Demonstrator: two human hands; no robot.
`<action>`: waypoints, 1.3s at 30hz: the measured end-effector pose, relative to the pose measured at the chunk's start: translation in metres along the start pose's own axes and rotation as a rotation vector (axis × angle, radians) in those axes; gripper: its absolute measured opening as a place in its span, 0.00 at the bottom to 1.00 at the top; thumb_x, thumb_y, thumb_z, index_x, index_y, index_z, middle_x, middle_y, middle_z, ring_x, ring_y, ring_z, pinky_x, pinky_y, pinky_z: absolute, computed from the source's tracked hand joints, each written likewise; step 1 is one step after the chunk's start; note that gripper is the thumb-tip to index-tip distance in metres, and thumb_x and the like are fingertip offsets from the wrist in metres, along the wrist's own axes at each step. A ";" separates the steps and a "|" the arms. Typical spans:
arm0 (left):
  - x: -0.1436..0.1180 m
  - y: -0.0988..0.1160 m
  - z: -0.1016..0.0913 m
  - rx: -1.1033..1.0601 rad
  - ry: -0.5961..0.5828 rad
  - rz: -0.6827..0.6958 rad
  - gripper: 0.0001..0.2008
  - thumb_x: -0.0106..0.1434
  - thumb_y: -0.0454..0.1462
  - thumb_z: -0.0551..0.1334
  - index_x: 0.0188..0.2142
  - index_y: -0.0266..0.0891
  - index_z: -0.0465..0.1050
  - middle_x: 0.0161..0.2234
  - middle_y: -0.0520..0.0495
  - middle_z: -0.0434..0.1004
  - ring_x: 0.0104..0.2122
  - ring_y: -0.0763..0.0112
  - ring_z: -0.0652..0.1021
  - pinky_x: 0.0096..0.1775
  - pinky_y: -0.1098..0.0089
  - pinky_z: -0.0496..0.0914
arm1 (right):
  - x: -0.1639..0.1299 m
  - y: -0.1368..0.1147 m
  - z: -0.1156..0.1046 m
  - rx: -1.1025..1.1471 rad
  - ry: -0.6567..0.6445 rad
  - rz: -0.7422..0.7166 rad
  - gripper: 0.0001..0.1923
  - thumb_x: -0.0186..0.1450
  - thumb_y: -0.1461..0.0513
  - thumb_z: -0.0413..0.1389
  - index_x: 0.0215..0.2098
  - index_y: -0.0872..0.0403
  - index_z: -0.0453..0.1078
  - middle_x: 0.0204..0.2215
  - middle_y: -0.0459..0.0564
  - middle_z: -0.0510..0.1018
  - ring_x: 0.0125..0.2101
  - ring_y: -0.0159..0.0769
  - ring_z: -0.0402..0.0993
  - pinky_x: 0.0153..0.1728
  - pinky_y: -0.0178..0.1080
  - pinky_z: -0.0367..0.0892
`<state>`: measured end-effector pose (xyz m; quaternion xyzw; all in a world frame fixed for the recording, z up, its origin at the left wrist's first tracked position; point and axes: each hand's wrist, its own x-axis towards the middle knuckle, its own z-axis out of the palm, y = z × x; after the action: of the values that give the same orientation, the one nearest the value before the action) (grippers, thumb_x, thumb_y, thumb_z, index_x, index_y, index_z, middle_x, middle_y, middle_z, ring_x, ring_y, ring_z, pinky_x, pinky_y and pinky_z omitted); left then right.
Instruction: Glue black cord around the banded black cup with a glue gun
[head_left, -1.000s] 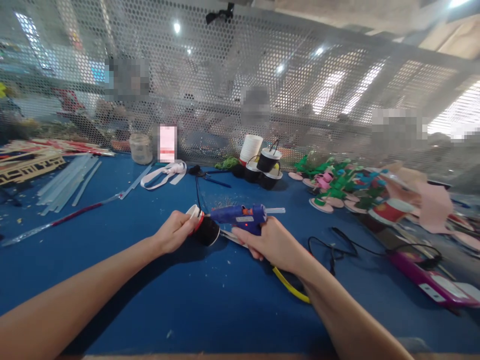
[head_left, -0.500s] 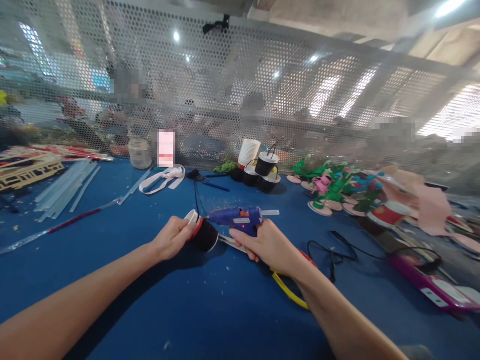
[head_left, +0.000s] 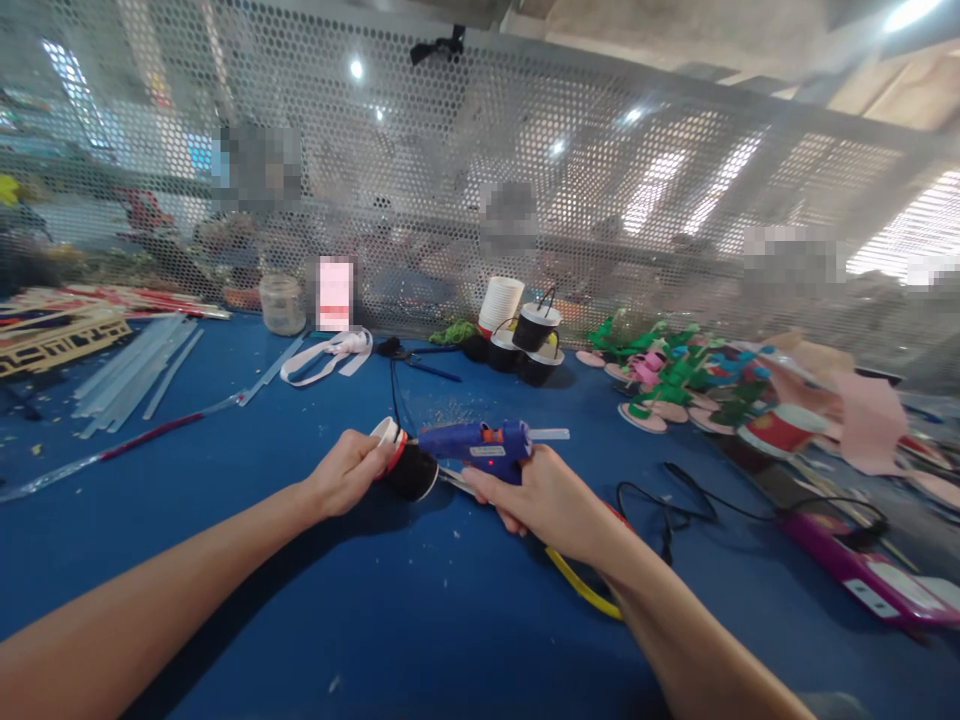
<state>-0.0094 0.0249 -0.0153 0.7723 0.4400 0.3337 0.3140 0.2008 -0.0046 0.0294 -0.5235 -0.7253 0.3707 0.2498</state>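
Blue table [head_left: 390, 600] lies beneath the black-wrapped cup [head_left: 415, 472] that my left grip [head_left: 349, 472] pinches; right of the cup, my right grip [head_left: 546, 490] clasps the glue gun [head_left: 465, 440], best aimed steadily and close.

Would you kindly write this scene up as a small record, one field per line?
Left hand: holds a tilted white cup with black wrapping and a red band
Right hand: grips a blue plastic glue gun, its red light showing
Nozzle: at the cup's red band; contact cannot be told
Gun's rear: a clear glue stick juts out
Surface: blue tabletop
Far side: stack of white cups, near black-wrapped cups
Left side: translucent pale strips
Right side: purple power strip
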 end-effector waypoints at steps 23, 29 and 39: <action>0.000 0.001 0.004 -0.082 0.029 -0.140 0.16 0.55 0.42 0.45 0.14 0.37 0.50 0.15 0.56 0.47 0.18 0.79 0.52 0.21 0.74 0.48 | -0.011 -0.003 0.013 -0.234 0.126 -0.225 0.07 0.56 0.60 0.50 0.25 0.54 0.67 0.16 0.42 0.69 0.18 0.30 0.65 0.20 0.32 0.61; -0.001 0.001 0.005 -0.097 0.025 -0.143 0.15 0.54 0.41 0.45 0.15 0.37 0.51 0.16 0.55 0.47 0.19 0.79 0.52 0.21 0.74 0.48 | -0.014 -0.001 0.018 -0.294 0.143 -0.342 0.07 0.57 0.61 0.50 0.22 0.54 0.63 0.19 0.44 0.70 0.20 0.30 0.63 0.23 0.32 0.61; -0.001 0.004 0.004 -0.009 0.018 -0.071 0.17 0.56 0.42 0.44 0.14 0.37 0.49 0.14 0.56 0.48 0.17 0.80 0.53 0.20 0.74 0.48 | 0.004 0.003 0.005 -0.070 0.080 0.010 0.14 0.56 0.55 0.50 0.17 0.54 0.60 0.07 0.40 0.62 0.10 0.27 0.59 0.14 0.31 0.58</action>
<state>-0.0049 0.0220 -0.0149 0.7518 0.4683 0.3313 0.3252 0.1975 -0.0017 0.0238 -0.5501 -0.7245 0.3252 0.2585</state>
